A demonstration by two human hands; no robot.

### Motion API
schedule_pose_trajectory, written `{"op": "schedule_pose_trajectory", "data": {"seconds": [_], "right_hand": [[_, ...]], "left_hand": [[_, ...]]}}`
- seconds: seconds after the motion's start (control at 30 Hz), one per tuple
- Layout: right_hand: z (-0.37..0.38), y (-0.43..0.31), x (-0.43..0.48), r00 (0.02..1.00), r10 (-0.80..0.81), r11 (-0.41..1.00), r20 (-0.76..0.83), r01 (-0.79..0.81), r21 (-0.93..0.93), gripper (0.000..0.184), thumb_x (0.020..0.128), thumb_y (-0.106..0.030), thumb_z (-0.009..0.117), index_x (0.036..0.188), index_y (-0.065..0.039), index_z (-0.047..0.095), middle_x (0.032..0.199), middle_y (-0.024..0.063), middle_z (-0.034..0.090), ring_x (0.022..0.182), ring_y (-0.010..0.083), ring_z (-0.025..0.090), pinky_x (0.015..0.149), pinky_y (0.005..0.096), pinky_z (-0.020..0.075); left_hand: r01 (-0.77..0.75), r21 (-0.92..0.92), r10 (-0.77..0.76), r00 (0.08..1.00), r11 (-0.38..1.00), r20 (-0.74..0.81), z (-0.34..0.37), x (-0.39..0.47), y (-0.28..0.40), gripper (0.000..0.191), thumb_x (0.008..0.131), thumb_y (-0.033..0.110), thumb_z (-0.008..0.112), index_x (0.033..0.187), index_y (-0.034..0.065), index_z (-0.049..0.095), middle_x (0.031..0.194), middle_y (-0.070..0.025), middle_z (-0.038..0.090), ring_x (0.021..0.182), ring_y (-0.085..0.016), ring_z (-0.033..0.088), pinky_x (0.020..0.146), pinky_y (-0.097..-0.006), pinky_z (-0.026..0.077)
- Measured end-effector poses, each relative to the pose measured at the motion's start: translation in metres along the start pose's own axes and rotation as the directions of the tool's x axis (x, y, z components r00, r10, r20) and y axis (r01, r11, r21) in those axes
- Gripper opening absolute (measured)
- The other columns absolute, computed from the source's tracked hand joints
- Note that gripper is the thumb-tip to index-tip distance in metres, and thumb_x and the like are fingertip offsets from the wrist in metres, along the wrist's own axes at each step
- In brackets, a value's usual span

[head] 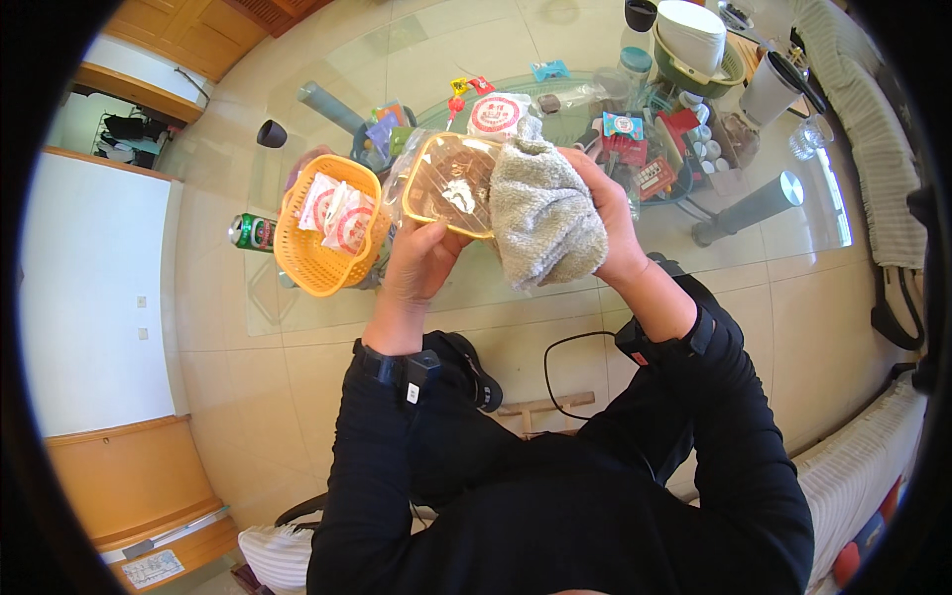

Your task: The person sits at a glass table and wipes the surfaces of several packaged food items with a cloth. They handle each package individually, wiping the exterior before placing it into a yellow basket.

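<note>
My left hand (429, 256) grips the lower left edge of a brown box with a gold rim (454, 182), its face patterned and shiny. Against the box's right side lies a grey-green cloth (547, 216), bunched up, with my right hand (606, 208) holding it from behind; some of those fingers are hidden by the cloth. Left of the box, a yellow plastic basket (320, 268) contains wrapped packets (348, 223) with red round prints. Another such packet (496, 114) rests just beyond the box. Clear plastic wrap (398, 175) shows at the box's left side.
The glass table (357, 297) also carries a green can (253, 232), a black cup (271, 134), small wrapped sweets (550, 71), and a tray of packets and small bottles (688, 190). At the far right are a green colander (732, 71), a white jug (770, 89) and a glass (811, 137).
</note>
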State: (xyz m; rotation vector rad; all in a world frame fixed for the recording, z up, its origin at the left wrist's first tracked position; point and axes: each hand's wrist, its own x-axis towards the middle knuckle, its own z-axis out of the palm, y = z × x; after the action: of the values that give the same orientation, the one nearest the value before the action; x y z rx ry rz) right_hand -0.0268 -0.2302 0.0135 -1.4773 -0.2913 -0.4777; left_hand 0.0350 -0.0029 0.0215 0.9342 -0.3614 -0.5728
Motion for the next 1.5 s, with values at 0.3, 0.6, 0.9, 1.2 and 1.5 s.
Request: {"op": "schedule_pose_trajectory", "data": {"seconds": [0.3,0.6,0.9,1.2,1.5], "right_hand": [[-0.021,-0.003,0.008,0.941,0.302,0.825,0.153,-0.339,0.451,0.059,0.085,-0.007,0.078,0.138,-0.002,0.055,0.128,0.0061,0.065,0.116,0.0136,0.062,0.101,0.0320,0.0504],[0.003,0.000,0.003,0.933,0.358,0.819,-0.047,-0.289,0.496,0.042,0.101,-0.010,0.055,0.142,-0.002,0.048,0.129,0.0073,0.063,0.112,0.0153,0.063,0.097,0.0323,0.0541],[0.025,0.028,-0.014,0.988,0.079,0.996,0.134,-0.082,0.018,0.045,0.098,-0.006,0.059,0.142,-0.005,0.050,0.132,0.0050,0.061,0.120,0.0141,0.058,0.103,0.0335,0.0495],[0.000,0.013,0.007,0.757,0.528,0.436,0.386,-0.631,0.641,0.044,0.100,-0.007,0.055,0.144,-0.003,0.048,0.132,0.0061,0.063,0.115,0.0153,0.063,0.100,0.0339,0.0524],[-0.005,-0.002,0.008,0.872,0.489,0.717,0.009,-0.408,0.565,0.040,0.100,-0.013,0.058,0.137,-0.001,0.053,0.124,0.0071,0.064,0.106,0.0145,0.064,0.092,0.0317,0.0543]], "left_hand": [[-0.086,0.129,0.069,0.989,0.988,0.132,-0.010,0.000,0.018,0.108,0.068,0.026,0.094,0.152,0.0028,0.030,0.148,-0.0126,0.048,0.135,-0.028,0.050,0.111,-0.0458,0.045],[-0.160,0.276,0.188,0.979,0.948,-0.081,0.006,-0.005,0.000,0.103,0.071,0.034,0.090,0.150,0.0030,0.033,0.140,-0.0129,0.051,0.132,-0.028,0.051,0.110,-0.0439,0.045],[-0.185,0.183,0.214,0.964,0.965,-0.155,-0.012,-0.003,0.000,0.088,0.078,0.020,0.086,0.148,0.0048,0.035,0.133,-0.0088,0.055,0.120,-0.021,0.057,0.095,-0.0341,0.052],[-0.223,0.162,0.255,0.941,0.961,-0.221,-0.017,0.001,0.008,0.074,0.082,0.027,0.082,0.141,0.0053,0.043,0.125,-0.0079,0.061,0.106,-0.019,0.064,0.072,-0.0311,0.057],[-0.219,0.204,0.229,0.973,0.954,-0.023,0.003,0.013,-0.015,0.090,0.073,0.028,0.090,0.144,0.0058,0.037,0.141,-0.0114,0.050,0.130,-0.026,0.052,0.110,-0.0427,0.046]]}}
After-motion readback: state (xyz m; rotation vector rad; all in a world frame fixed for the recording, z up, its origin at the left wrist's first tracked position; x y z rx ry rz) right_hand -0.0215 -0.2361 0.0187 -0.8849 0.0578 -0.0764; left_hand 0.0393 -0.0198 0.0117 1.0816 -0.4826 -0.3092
